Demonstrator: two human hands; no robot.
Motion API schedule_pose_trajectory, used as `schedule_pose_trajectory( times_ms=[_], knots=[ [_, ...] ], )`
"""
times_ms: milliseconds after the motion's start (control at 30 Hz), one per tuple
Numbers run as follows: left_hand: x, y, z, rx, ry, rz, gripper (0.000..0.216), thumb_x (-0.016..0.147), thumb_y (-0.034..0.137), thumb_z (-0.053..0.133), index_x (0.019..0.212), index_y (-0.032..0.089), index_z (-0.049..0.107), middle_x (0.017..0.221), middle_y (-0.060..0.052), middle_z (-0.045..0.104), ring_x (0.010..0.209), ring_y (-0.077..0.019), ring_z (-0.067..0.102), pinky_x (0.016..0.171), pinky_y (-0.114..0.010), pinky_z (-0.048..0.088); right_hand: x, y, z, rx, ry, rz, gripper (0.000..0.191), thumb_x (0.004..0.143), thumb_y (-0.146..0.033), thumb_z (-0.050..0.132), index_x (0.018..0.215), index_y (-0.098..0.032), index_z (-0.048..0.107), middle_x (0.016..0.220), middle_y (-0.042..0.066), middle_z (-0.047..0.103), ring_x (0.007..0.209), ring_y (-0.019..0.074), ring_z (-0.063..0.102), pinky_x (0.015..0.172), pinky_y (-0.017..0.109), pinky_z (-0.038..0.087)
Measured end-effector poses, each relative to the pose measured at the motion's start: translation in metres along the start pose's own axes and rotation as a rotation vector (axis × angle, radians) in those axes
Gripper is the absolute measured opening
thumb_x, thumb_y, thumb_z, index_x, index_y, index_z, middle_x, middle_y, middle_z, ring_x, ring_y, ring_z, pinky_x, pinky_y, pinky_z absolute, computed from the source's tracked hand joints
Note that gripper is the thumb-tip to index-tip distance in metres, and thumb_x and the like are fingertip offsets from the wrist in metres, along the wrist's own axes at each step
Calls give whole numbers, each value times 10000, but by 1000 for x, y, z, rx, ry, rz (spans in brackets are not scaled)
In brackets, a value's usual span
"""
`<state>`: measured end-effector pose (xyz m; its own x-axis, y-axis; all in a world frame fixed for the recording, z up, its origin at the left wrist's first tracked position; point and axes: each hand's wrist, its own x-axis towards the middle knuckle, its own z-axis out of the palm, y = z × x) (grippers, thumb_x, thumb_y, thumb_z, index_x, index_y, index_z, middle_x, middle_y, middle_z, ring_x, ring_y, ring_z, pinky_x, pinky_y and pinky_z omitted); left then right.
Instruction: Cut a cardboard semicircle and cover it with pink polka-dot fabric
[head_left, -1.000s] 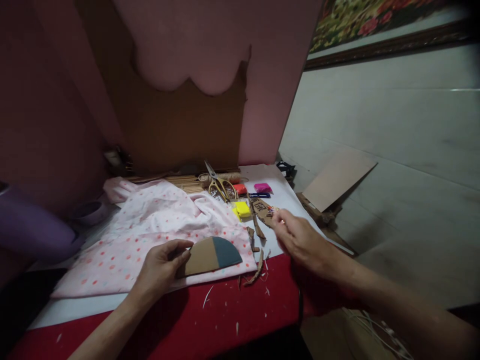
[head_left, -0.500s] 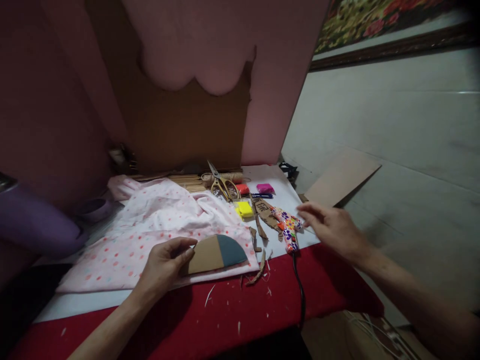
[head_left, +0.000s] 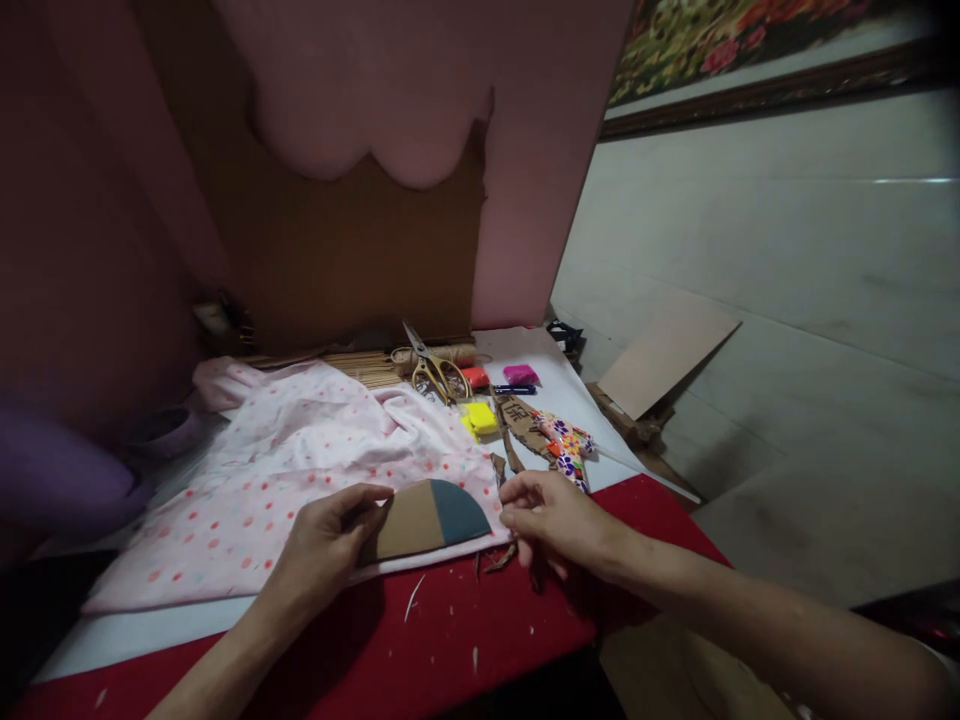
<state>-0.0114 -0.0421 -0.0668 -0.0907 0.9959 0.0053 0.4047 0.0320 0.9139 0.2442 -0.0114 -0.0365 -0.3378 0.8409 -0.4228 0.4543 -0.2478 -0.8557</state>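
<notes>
My left hand (head_left: 326, 535) pinches the left end of a half-round cardboard piece (head_left: 405, 520), brown with a blue-green right part. The piece lies tilted on a folded pink cloth with red dots (head_left: 247, 520), near its front edge. Beside the cloth's right edge is my right hand (head_left: 551, 520), thumb and forefinger drawn together just right of the cardboard's tip. What those fingers hold, if anything, cannot be made out. Behind that hand rests a flower-patterned glue gun (head_left: 570, 445), a pale glue stick (head_left: 652, 472) sticking out to the right.
Gold-handled scissors (head_left: 431, 370), a twine roll (head_left: 450, 355) and yellow (head_left: 480, 417), red and pink (head_left: 519, 374) packets lie behind. Cardboard scraps (head_left: 525, 425) are near the glue gun. A large cardboard sheet (head_left: 360, 260) leans at the back; a purple object (head_left: 60, 465) stands left.
My right hand has moved left and down from beside the glue gun to the cloth's right edge. My left hand still holds the cardboard. The view has shifted slightly.
</notes>
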Motion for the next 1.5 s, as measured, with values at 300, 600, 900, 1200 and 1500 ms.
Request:
schedule_pose_trajectory(
  times_ms=[300, 600, 900, 1200, 1500],
  knots=[
    [-1, -1, -1, 22, -20, 6, 293, 716, 433, 607, 838, 190, 716, 758, -51, 708, 743, -221, 623, 612, -266, 474, 14, 4, 7, -91, 109, -106, 141, 717, -160, 509, 579, -183, 496, 303, -90, 445, 259, 52, 397, 297, 137, 253],
    [1, -3, -1, 59, -24, 10, 261, 720, 402, 598, 831, 193, 709, 765, -39, 705, 740, -209, 609, 645, -266, 456, -2, 1, 13, -230, 210, -304, 64, 734, -185, 545, 682, -191, 583, 603, -15, 627, 509, 121, 583, 472, 203, 409],
    [1, -5, -2, 87, -45, -10, 279, 733, 420, 585, 863, 197, 691, 816, -40, 707, 774, -211, 613, 668, -266, 454, -5, 5, 15, -563, 299, -562, 124, 795, -137, 551, 804, -188, 664, 834, 31, 691, 782, 165, 621, 709, 250, 428],
    [2, -3, -2, 113, -43, -20, 309, 734, 450, 582, 871, 191, 681, 820, -39, 709, 781, -213, 617, 678, -267, 463, -2, -1, 10, -605, 358, -534, 178, 867, -157, 463, 848, -182, 638, 781, 22, 695, 716, 141, 629, 651, 223, 430],
    [-1, -2, -4, 219, -53, 64, 326, 778, 466, 524, 909, 210, 677, 888, -35, 718, 822, -207, 629, 726, -281, 477, 22, -35, -20, -964, 462, -553, 222, 845, -251, 501, 808, -175, 706, 834, 89, 651, 796, 220, 577, 668, 309, 374]
  ],
)
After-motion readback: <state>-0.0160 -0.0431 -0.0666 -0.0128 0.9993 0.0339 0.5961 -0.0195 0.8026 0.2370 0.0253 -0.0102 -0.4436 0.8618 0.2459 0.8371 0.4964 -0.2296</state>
